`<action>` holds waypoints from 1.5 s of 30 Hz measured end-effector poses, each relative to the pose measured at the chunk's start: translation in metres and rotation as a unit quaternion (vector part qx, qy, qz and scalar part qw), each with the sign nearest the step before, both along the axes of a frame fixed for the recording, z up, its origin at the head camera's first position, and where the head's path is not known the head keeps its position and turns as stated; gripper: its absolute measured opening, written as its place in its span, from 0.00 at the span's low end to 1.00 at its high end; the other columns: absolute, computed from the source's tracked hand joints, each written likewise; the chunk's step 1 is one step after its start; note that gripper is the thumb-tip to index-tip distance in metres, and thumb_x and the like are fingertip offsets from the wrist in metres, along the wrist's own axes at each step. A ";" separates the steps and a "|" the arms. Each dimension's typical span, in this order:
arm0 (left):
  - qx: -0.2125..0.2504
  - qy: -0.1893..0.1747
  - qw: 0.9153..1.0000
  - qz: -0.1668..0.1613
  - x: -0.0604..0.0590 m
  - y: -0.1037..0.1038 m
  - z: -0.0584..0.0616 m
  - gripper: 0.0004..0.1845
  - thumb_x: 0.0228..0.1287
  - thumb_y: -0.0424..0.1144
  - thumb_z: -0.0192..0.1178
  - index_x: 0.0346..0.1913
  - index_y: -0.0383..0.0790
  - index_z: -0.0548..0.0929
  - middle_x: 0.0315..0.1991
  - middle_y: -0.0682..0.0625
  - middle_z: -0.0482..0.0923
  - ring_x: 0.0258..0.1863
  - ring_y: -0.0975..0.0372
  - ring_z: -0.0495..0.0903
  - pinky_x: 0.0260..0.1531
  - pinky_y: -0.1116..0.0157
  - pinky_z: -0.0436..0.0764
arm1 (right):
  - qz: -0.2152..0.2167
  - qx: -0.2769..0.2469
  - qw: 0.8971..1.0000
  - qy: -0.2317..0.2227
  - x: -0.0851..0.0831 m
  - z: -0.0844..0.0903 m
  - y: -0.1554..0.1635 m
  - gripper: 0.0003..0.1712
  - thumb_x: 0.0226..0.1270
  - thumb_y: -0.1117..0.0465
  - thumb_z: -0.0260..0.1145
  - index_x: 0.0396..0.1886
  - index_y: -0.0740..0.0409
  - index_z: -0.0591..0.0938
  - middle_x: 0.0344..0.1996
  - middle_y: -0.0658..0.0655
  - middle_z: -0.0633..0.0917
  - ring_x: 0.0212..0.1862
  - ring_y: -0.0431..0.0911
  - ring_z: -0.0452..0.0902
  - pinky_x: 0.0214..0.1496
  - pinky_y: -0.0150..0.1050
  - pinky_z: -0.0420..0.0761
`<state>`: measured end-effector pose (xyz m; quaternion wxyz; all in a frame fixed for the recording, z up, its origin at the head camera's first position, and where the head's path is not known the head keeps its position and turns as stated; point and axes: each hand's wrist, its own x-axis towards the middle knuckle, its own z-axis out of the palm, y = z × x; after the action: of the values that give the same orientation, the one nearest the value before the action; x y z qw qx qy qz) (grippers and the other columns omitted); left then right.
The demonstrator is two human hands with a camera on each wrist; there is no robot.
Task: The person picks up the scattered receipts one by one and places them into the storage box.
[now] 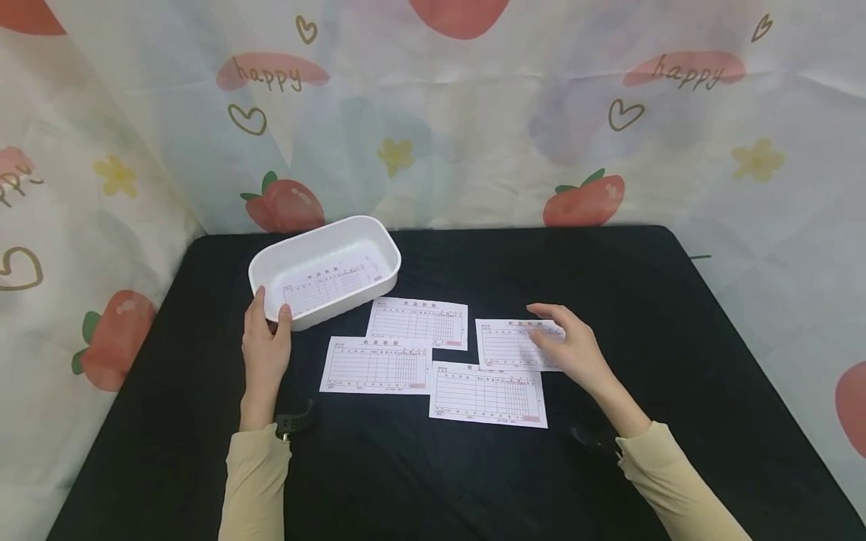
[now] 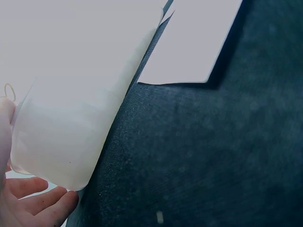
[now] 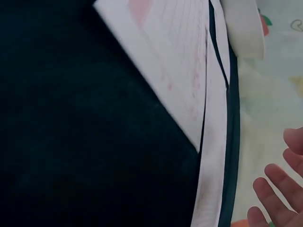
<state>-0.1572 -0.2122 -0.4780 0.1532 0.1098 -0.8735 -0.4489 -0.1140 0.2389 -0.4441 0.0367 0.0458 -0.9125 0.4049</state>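
Holds, left of centre with the left hand [image 1: 265,353], the lower-left end of a white tray [image 1: 345,301], long axis rising toward upper right. Shows a printed slip [image 1: 331,284] inside, slanted likewise. Mid-frame, shows four overlapping slips [image 1: 375,368] lying lengthwise left-to-right on the black worktop [image 1: 406,469], headings topward. Hovers over the rightmost with the right hand [image 1: 573,349], fingers wide.

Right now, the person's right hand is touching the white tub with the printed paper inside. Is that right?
Not quite: it's the left hand that is touching the white tub, as the head view shows. The printed paper is inside, just as you said.
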 end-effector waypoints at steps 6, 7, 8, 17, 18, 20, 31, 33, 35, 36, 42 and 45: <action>0.002 -0.001 1.000 0.000 0.001 -0.001 0.000 0.33 0.73 0.47 0.48 0.76 0.47 0.51 0.75 0.41 0.53 0.71 0.46 0.62 0.66 0.47 0.68 | -0.008 0.018 1.000 -0.009 0.008 -0.004 0.013 0.25 0.65 0.66 0.61 0.63 0.59 0.72 0.62 0.66 0.74 0.64 0.64 0.67 0.59 0.65 0.68; 0.002 0.000 1.000 0.000 0.001 -0.001 0.000 0.33 0.73 0.47 0.48 0.76 0.48 0.51 0.75 0.41 0.53 0.70 0.46 0.63 0.66 0.47 0.68 | -0.009 0.021 1.000 -0.009 0.009 -0.005 0.015 0.25 0.65 0.66 0.61 0.63 0.60 0.72 0.61 0.66 0.74 0.64 0.64 0.67 0.59 0.65 0.68; 0.003 0.001 1.000 -0.001 0.002 0.000 0.000 0.33 0.73 0.47 0.48 0.76 0.47 0.51 0.75 0.41 0.53 0.70 0.46 0.62 0.66 0.47 0.68 | -0.011 0.024 1.000 -0.009 0.009 -0.006 0.017 0.25 0.65 0.66 0.61 0.63 0.60 0.72 0.61 0.66 0.74 0.64 0.64 0.67 0.60 0.65 0.68; 0.005 -0.001 1.000 -0.002 0.002 -0.001 -0.002 0.33 0.73 0.48 0.47 0.76 0.48 0.51 0.75 0.42 0.52 0.70 0.45 0.62 0.66 0.46 0.67 | -0.017 0.061 0.998 -0.001 0.012 -0.014 0.036 0.28 0.61 0.68 0.64 0.62 0.64 0.71 0.59 0.68 0.75 0.62 0.63 0.68 0.64 0.66 0.64; 0.005 -0.001 1.000 -0.002 0.001 -0.001 -0.002 0.33 0.73 0.48 0.48 0.76 0.48 0.51 0.75 0.42 0.53 0.70 0.45 0.62 0.66 0.46 0.67 | -0.017 0.066 0.998 0.001 0.012 -0.014 0.037 0.29 0.60 0.69 0.65 0.62 0.64 0.71 0.59 0.69 0.75 0.62 0.63 0.67 0.64 0.66 0.64; 0.005 -0.001 1.000 -0.001 0.001 -0.001 -0.002 0.33 0.73 0.48 0.48 0.76 0.48 0.51 0.75 0.42 0.53 0.70 0.45 0.62 0.66 0.46 0.67 | -0.016 0.082 0.997 0.005 0.012 -0.015 0.041 0.29 0.59 0.70 0.65 0.62 0.65 0.71 0.59 0.69 0.74 0.61 0.64 0.67 0.62 0.66 0.64; 0.005 -0.005 1.000 -0.005 0.002 0.000 -0.001 0.33 0.74 0.47 0.47 0.76 0.48 0.50 0.75 0.42 0.52 0.70 0.45 0.62 0.66 0.46 0.67 | 0.004 0.127 0.992 -0.010 0.013 -0.016 0.052 0.34 0.55 0.69 0.66 0.64 0.68 0.68 0.62 0.73 0.70 0.63 0.69 0.61 0.61 0.69 0.61; 0.006 -0.005 1.000 -0.006 0.002 0.000 0.000 0.33 0.74 0.47 0.47 0.76 0.48 0.50 0.75 0.41 0.52 0.70 0.45 0.62 0.66 0.46 0.66 | 0.011 0.134 0.991 -0.015 0.013 -0.016 0.052 0.36 0.55 0.68 0.67 0.65 0.68 0.67 0.63 0.74 0.70 0.63 0.69 0.60 0.61 0.69 0.61; 0.006 -0.005 1.000 -0.006 0.002 0.000 0.000 0.33 0.74 0.47 0.47 0.76 0.48 0.50 0.75 0.41 0.52 0.70 0.45 0.62 0.67 0.46 0.66 | 0.018 0.144 0.989 -0.018 0.013 -0.016 0.052 0.37 0.54 0.68 0.67 0.65 0.67 0.67 0.63 0.74 0.70 0.63 0.69 0.59 0.61 0.68 0.61; 0.005 -0.005 1.000 -0.006 0.002 0.000 0.000 0.33 0.74 0.48 0.47 0.76 0.48 0.50 0.75 0.41 0.52 0.70 0.45 0.62 0.67 0.46 0.66 | 0.021 0.150 0.988 -0.017 0.013 -0.017 0.052 0.37 0.54 0.68 0.67 0.65 0.68 0.67 0.63 0.74 0.70 0.63 0.69 0.59 0.61 0.68 0.61; 0.004 -0.005 1.000 -0.005 0.001 0.000 -0.001 0.33 0.73 0.47 0.48 0.76 0.49 0.50 0.75 0.42 0.52 0.70 0.45 0.62 0.66 0.47 0.67 | 0.017 0.167 0.986 -0.002 0.014 -0.016 0.050 0.36 0.54 0.69 0.68 0.65 0.67 0.68 0.61 0.72 0.72 0.61 0.67 0.62 0.60 0.66 0.63; 0.004 -0.002 1.000 -0.004 0.000 -0.001 -0.001 0.33 0.73 0.47 0.48 0.76 0.49 0.50 0.75 0.41 0.53 0.70 0.45 0.62 0.66 0.47 0.67 | 0.014 0.172 0.985 0.010 0.015 -0.016 0.049 0.36 0.54 0.70 0.68 0.64 0.66 0.68 0.58 0.71 0.74 0.59 0.66 0.64 0.58 0.64 0.64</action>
<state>-0.1570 -0.2129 -0.4790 0.1487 0.1076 -0.8726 -0.4527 -0.0991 0.2876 -0.4606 0.0315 0.0686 -0.9675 0.2415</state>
